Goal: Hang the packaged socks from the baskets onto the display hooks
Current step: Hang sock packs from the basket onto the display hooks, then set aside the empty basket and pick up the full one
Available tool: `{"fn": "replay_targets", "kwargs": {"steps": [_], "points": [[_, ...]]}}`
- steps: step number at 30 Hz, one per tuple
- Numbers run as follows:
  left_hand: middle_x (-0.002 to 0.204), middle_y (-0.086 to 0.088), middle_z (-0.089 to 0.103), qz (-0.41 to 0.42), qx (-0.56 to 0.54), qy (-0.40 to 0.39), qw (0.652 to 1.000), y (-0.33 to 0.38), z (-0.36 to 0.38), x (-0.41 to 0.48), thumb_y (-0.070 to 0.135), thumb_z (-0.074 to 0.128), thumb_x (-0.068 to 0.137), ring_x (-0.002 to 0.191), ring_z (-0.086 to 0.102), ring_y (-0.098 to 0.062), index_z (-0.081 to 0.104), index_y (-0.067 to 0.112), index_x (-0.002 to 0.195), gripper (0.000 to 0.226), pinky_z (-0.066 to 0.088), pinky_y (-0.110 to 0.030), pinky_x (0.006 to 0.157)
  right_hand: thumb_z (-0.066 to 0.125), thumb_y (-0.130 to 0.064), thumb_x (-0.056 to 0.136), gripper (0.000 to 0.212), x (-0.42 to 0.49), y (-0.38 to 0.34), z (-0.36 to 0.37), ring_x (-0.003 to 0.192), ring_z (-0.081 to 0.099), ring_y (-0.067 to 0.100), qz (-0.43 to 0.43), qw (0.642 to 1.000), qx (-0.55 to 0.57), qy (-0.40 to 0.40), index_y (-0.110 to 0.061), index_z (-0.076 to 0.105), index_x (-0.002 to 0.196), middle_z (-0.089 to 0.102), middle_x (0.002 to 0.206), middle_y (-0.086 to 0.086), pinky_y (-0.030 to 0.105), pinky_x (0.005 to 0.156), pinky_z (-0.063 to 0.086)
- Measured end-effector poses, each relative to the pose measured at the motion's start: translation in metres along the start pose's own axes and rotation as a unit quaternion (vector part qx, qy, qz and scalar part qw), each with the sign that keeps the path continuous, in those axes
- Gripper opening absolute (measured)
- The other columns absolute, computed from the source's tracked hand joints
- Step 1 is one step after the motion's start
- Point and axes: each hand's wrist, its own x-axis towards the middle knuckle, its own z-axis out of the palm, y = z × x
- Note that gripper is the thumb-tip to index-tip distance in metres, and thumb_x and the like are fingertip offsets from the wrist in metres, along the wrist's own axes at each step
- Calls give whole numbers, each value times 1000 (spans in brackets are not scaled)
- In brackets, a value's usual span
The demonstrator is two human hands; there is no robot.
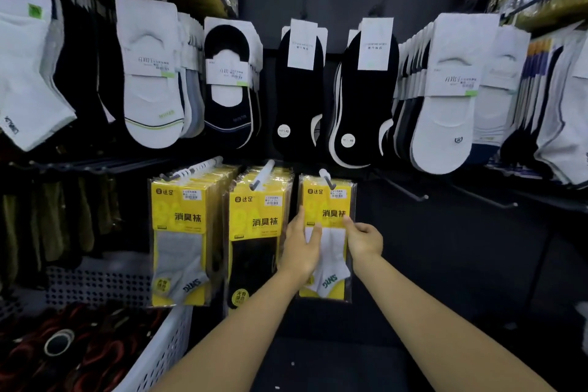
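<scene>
Yellow card and clear film wrap the sock packet [327, 200], which hangs on the rightmost loaded hook [327, 180] of the lower row, with white socks showing through. The left hand [300, 245] grasps its left edge, thumb across the front, hiding part of the socks. The right hand [364, 240] pinches the right edge with curled fingers. Lower left, a white basket [165, 350] is cut off, its dark red contents too dim to identify.

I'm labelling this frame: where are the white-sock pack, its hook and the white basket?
white-sock pack [332, 248], head view, on the white sock.
hook [325, 174], head view, on its white sleeve.
white basket [159, 356], head view, on its perforated wall.
</scene>
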Motion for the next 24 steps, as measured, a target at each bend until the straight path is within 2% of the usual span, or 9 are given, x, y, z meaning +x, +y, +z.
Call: {"fn": "replay_targets", "kwargs": {"steps": [5, 8, 10, 13, 15, 17, 19, 21, 24], "points": [[157, 4, 19, -8, 22, -31, 999, -35, 2, -45, 33, 42, 99, 144, 17, -11, 23, 21, 150, 56, 15, -22, 114, 63, -23, 90, 26, -35, 54, -48, 97, 59, 20, -23, 998, -58, -29, -5, 62, 108, 64, 106, 9, 34, 89, 48], [151, 13, 27, -74, 14, -118, 990, -86, 5, -125, 47, 44, 95, 139, 25, -6, 26, 32, 148, 58, 27, -30, 115, 65, -19, 89, 24, -79, 127, -105, 105, 59, 24, 13, 977, -176, -118, -9, 59, 110, 62, 111, 9, 37, 94, 47], [145, 14, 35, -156, 4, -183, 971, -123, 10, -190, 51, 46, 92, 135, 34, -6, 31, 34, 145, 57, 32, -28, 111, 64, -21, 90, 38, -112, 182, -150, 115, 54, 26, 48, 929, -313, -194, -8, 51, 123, 53, 122, 8, 35, 97, 44], [137, 6, 50, -249, 4, -230, 941, -168, 21, -283, 42, 50, 94, 126, 49, -12, 44, 24, 138, 47, 36, -21, 105, 56, -42, 92, 76, -154, 250, -215, 140, 28, 27, 132, 788, -527, -290, -5, 18, 148, 23, 151, 11, 30, 107, 33], [134, 3, 54, -291, 2, -260, 921, -186, 28, -332, 32, 53, 95, 123, 52, -11, 48, 16, 134, 42, 37, -15, 100, 49, -50, 94, 86, -174, 280, -249, 144, 20, 26, 262, 734, -547, -306, 0, 6, 150, 7, 159, 10, 27, 111, 29], [135, -1, 54, -335, 8, -294, 895, -196, 32, -366, 31, 53, 96, 119, 52, -8, 46, 13, 135, 44, 37, -12, 95, 48, -48, 95, 82, -193, 298, -266, 141, 31, 26, 382, 713, -489, -327, 1, 11, 150, 17, 158, 11, 28, 111, 32], [138, -1, 52, -359, -1, -323, 876, -201, 31, -388, 31, 53, 96, 118, 50, -6, 44, 14, 137, 45, 36, -13, 97, 49, -36, 98, 63, -211, 307, -264, 135, 41, 26, 429, 714, -426, -352, -2, 28, 147, 36, 151, 12, 35, 112, 35], [140, 4, 49, -370, 1, -343, 863, -204, 26, -403, 39, 54, 94, 119, 48, -6, 42, 20, 139, 51, 36, -17, 100, 49, -19, 99, 40, -223, 306, -251, 118, 57, 27, 417, 749, -375, -353, -3, 49, 135, 59, 130, 13, 38, 104, 44], [143, 5, 44, -374, 8, -357, 856, -210, 11, -419, 45, 59, 89, 122, 46, -10, 39, 22, 142, 62, 37, -23, 101, 52, -3, 93, 25, -235, 298, -216, 79, 68, 22, 399, 802, -287, -340, -1, 64, 114, 74, 84, 8, 30, 71, 56]]}}
